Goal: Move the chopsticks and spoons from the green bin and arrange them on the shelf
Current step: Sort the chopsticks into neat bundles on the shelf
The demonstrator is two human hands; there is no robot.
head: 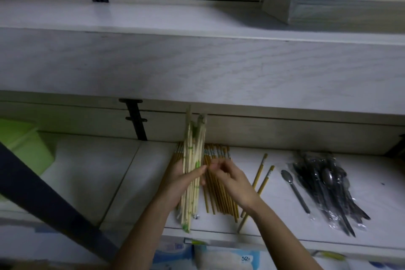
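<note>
From the head camera, the left hand (175, 178) grips a bundle of pale chopsticks (192, 160), fingers curled round its middle. The bundle's long axis runs from near to far, and its far end is tipped up toward the back wall. The right hand (232, 180) is just to the right of the bundle with its fingers bent and their tips at the bundle's right edge. The blur hides whether it pinches a stick or only touches one. Under both hands a row of brown chopsticks (221, 199) lies flat on the shelf (87, 171), side by side and pointing the same near-to-far way, so the bundle is already lined up with them. The free shelf surface lies to the left of that row, on the left hand's side. That is probably where the pale ones should go down. To the right of the row, two loose chopsticks (260, 173) lie slightly slanted. Further right is a single spoon (294, 190), bowl at the far end. Beyond it a clear plastic bag (328, 186) holds many dark spoons. The green bin (24, 144) sits at the far left, well apart from the hands, and its inside cannot be seen.
</note>
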